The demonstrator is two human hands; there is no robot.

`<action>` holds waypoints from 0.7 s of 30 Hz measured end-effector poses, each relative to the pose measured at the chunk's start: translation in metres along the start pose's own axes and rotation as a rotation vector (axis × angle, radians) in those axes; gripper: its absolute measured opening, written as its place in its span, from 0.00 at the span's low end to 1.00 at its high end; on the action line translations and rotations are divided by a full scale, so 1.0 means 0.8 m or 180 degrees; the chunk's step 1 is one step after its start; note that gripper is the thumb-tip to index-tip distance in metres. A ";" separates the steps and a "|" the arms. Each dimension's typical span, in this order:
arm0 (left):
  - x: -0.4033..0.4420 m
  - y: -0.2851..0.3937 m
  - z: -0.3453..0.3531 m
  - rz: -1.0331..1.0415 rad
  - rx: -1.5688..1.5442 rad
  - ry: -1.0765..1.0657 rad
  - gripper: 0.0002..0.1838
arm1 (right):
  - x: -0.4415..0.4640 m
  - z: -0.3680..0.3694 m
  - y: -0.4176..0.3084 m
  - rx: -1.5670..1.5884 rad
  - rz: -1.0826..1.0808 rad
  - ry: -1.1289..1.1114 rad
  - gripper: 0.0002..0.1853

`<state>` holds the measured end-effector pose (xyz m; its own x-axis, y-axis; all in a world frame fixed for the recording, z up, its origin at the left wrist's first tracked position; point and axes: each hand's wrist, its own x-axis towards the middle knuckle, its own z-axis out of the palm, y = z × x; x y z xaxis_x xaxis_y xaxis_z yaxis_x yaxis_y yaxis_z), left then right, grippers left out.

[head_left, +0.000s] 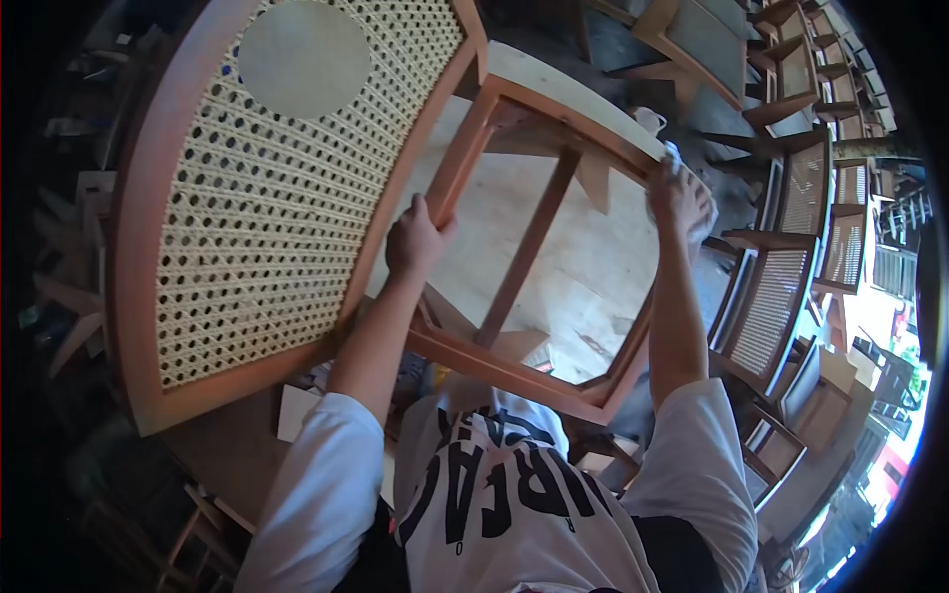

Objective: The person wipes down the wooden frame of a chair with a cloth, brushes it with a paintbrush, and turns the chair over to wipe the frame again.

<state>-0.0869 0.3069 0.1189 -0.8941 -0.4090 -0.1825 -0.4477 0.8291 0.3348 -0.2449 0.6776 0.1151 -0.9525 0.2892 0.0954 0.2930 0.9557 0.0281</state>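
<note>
A reddish-brown wooden chair lies in front of me. Its cane backrest (287, 227) fills the left side, with a pale round patch near the top. Joined to it, the open seat frame (529, 247) has a single bar across its middle. My left hand (420, 237) is closed around the seat frame's rail beside the backrest. At the frame's far right corner, my right hand (677, 198) presses a whitish cloth (706, 219) against the wood, fingers bent over it. Part of the cloth is hidden by the hand.
Under the chair is a pale wooden tabletop (593, 257). A white cup-like object (648, 121) stands by its far right edge. Several chairs with cane panels (771, 306) line the right side. Another wooden chair (692, 49) stands at the back.
</note>
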 end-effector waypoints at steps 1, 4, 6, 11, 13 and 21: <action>0.000 0.001 -0.002 0.0014 -0.0010 0.0001 0.29 | 0.006 0.010 -0.025 0.0017 -0.0251 -0.0020 0.33; 0.000 0.002 -0.007 0.0033 0.0041 -0.0119 0.30 | 0.012 0.002 -0.119 0.0366 -0.0778 -0.0350 0.32; -0.001 0.003 -0.005 0.0069 -0.0016 -0.0076 0.29 | 0.001 -0.018 -0.177 0.0575 -0.1032 -0.0424 0.32; -0.002 0.011 -0.014 -0.0105 -0.0013 -0.0199 0.29 | -0.004 -0.004 -0.281 0.1450 -0.1314 -0.0164 0.31; -0.001 0.011 -0.014 -0.0100 -0.0008 -0.0204 0.28 | 0.004 0.007 -0.312 0.2107 -0.1289 -0.0205 0.35; 0.001 -0.008 0.004 0.0112 -0.0064 -0.0020 0.30 | 0.017 -0.164 -0.413 0.6330 -0.1565 -0.0636 0.28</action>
<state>-0.0844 0.3025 0.1137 -0.9092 -0.3772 -0.1762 -0.4162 0.8351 0.3597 -0.3435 0.3588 0.2379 -0.9407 -0.0862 0.3281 -0.2767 -0.3646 -0.8891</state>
